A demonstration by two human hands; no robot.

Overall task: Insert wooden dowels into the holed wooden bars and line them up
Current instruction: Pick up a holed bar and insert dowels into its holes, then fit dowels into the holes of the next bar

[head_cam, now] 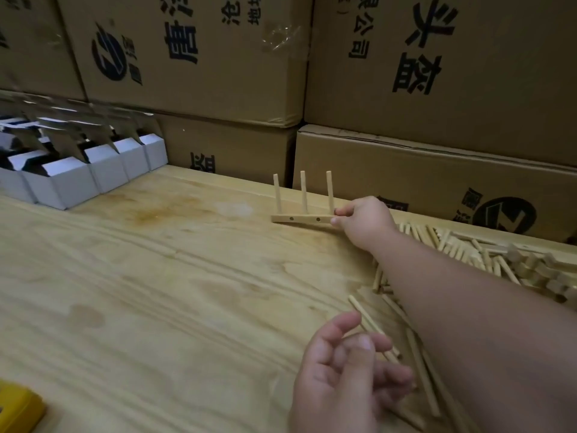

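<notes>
Pale wood bar (301,219), dowels (303,191) — table (156,292) blond, streaky grain; brown cartons (437,73) w/ black print; white boxes (67,185).

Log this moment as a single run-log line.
right hand: pinches end of holed bar, three dowels upright | left hand: loosely curled, holds nothing | loose dowels: right side of table

A pale bar (302,219) bearing three upright dowels (303,191) lies pinched at its end by the right hand (363,218); loose dowels (415,348) lie scattered beneath that forearm.
</notes>
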